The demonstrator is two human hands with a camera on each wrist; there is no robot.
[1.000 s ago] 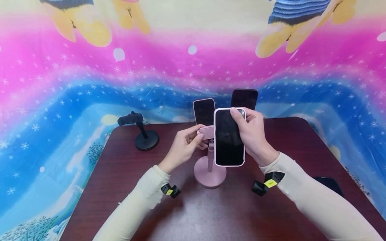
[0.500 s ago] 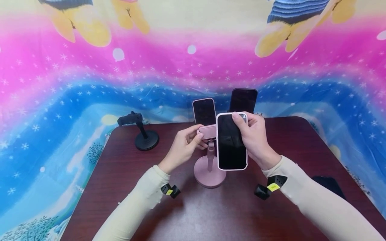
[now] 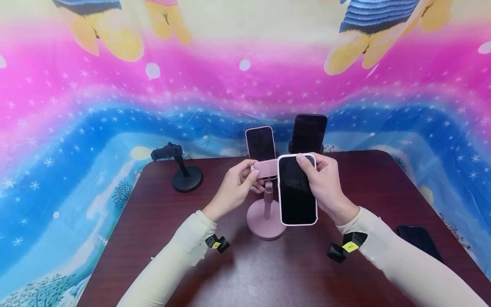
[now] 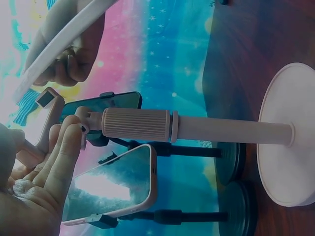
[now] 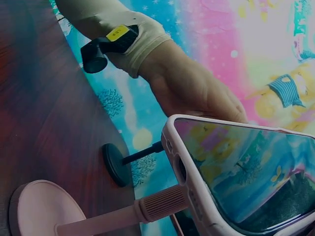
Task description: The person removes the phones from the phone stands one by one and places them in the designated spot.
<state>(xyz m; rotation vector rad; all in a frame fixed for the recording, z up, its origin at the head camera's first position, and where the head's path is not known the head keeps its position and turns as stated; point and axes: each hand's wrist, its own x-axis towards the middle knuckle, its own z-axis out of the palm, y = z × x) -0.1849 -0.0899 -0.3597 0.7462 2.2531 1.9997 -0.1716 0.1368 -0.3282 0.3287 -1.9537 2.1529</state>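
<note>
My left hand (image 3: 232, 187) pinches the left end of the clamp (image 3: 264, 169) on top of a pink phone stand (image 3: 264, 221). In the left wrist view its fingers (image 4: 64, 157) lie along the clamp beside the stand's ribbed neck. My right hand (image 3: 327, 187) grips a smartphone (image 3: 297, 196) in a pale case, thumb on the upper screen, held upright just right of the stand. The phone covers the clamp's right end in the head view. In the left wrist view the phone shows edge-on, apart from the clamp.
Behind stand a phone in a pink case (image 3: 261, 143) and a dark phone (image 3: 308, 132), both on black stands. Another black phone stand (image 3: 186, 179) is at the back left of the table (image 3: 153, 256). A black phone (image 3: 418, 241) lies at the right edge.
My right hand has lowered the phone and shifted it slightly to the right. The left hand and the pink stand have stayed in place.
</note>
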